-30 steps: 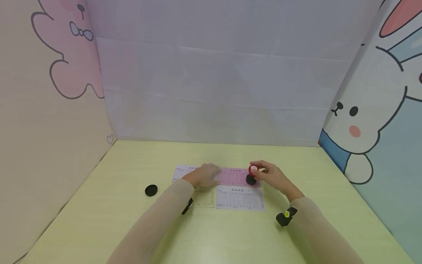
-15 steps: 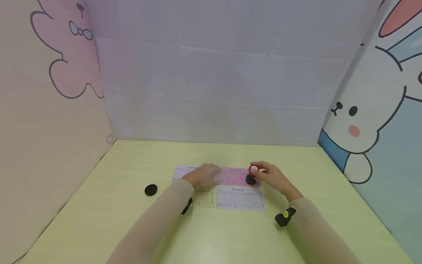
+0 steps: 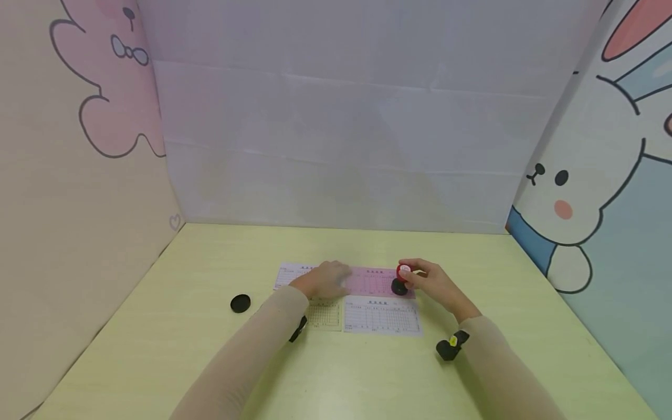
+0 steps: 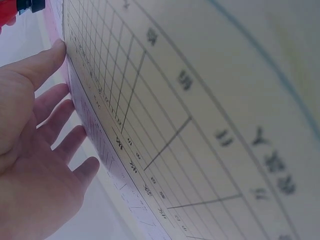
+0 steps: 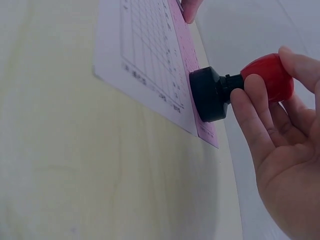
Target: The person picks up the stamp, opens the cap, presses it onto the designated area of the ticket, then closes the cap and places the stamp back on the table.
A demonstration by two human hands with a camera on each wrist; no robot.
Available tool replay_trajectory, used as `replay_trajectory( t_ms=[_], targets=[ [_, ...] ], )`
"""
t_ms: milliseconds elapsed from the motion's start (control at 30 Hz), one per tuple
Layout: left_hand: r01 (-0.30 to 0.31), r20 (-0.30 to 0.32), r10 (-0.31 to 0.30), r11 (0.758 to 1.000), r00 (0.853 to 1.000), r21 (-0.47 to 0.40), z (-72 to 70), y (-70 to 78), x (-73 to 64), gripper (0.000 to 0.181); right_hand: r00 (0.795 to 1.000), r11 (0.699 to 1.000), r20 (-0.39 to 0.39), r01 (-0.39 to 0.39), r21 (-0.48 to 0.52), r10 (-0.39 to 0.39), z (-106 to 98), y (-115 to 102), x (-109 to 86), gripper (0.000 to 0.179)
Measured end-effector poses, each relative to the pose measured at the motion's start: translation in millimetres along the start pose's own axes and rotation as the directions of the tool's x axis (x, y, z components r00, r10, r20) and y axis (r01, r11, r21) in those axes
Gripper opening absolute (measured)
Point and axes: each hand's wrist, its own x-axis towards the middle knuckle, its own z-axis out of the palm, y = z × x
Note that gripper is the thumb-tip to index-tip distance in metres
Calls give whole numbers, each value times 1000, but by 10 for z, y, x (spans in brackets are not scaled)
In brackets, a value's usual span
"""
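My right hand (image 3: 438, 287) grips the red knob of a round stamp (image 3: 403, 272), which stands on its wide black base at the right end of a pink printed slip (image 3: 370, 282). In the right wrist view, thumb and fingers wrap the knob of the stamp (image 5: 270, 77), and its black base meets the pink slip (image 5: 207, 134). My left hand (image 3: 325, 280) rests on the papers with its fingers extended, at the left end of the pink slip. The left wrist view has the left hand (image 4: 45, 145) with fingertips right at the paper.
A white printed slip (image 3: 382, 318) lies in front of the pink one. Left of it are a yellowish slip (image 3: 326, 316) and, farther back, another white slip (image 3: 290, 272), both partly hidden by the left arm. A round black lid (image 3: 240, 303) lies farther left on the table (image 3: 336, 379).
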Motion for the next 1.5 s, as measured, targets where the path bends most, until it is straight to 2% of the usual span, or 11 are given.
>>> replay_trajectory(
  t_ms=[133, 267, 533, 733, 1000, 1167, 1267, 1500],
  targets=[
    [-7, -5, 7, 1000, 1000, 1, 12, -15, 15, 61, 1000, 1000, 1, 1, 0, -1, -1, -6, -4, 48],
    [-11, -4, 11, 1000, 1000, -12, 28, -26, 28, 61, 1000, 1000, -7, -3, -13, 3, -1, 103, 23, 50],
    [-20, -10, 20, 1000, 1000, -3, 27, -30, 21, 60, 1000, 1000, -15, 12, -1, -12, 27, 106, 30, 50],
    [-4, -4, 4, 1000, 1000, 1, 38, -31, 20, 60, 999, 998, -18, 44, -53, -45, 44, 69, 36, 45],
    [7, -5, -7, 1000, 1000, 5, 42, -39, 30, 60, 998, 986, -29, 42, -163, -47, 41, 38, 47, 46],
    [-13, -7, 13, 1000, 1000, 11, 49, -46, 37, 59, 999, 983, -30, 37, -178, -43, 38, 38, 48, 45],
    [-17, -11, 17, 1000, 1000, 7, 30, -30, 23, 59, 998, 983, -14, 59, -177, -63, 35, 30, 55, 44],
    [-3, -9, 3, 1000, 1000, -10, 6, -2, -23, 60, 999, 985, -14, 48, -165, -51, 52, 27, 61, 44]
  ],
)
